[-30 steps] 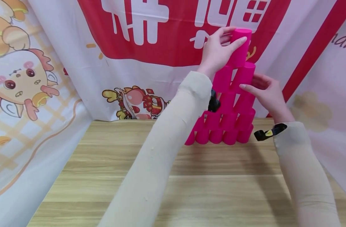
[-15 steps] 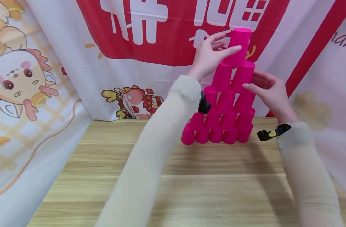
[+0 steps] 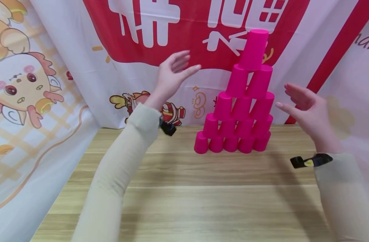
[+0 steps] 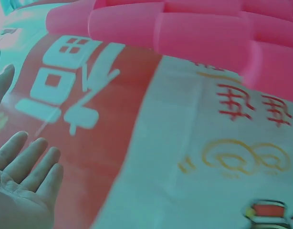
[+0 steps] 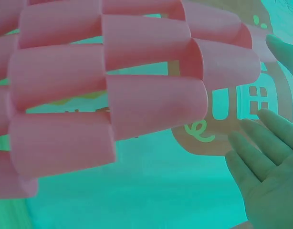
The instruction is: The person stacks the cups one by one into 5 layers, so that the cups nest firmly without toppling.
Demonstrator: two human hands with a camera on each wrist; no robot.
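A pyramid of upside-down pink plastic cups stands on the wooden table in the head view, its rows narrowing upward to a single top cup [image 3: 254, 50]. Several cups make up the bottom row, among them a corner cup [image 3: 201, 143] at the left. My left hand [image 3: 173, 75] is in the air left of the pyramid, fingers spread and holding nothing. To the right, my right hand [image 3: 311, 112] hovers beside the middle rows, apart from the cups and also holding nothing. Stacked cups [image 5: 156, 105] fill much of the right wrist view, next to the relaxed fingers.
The wooden table [image 3: 208, 201] stretches in front of the pyramid. Close behind it hangs a white and red printed cloth [image 3: 160, 53], with another cartoon-printed cloth [image 3: 24, 87] along the left side. Each wrist carries a small black camera strap.
My left hand has let go of the top cup and moved left and down. The right hand has drawn back to the right from the second row. The cups stay stacked.
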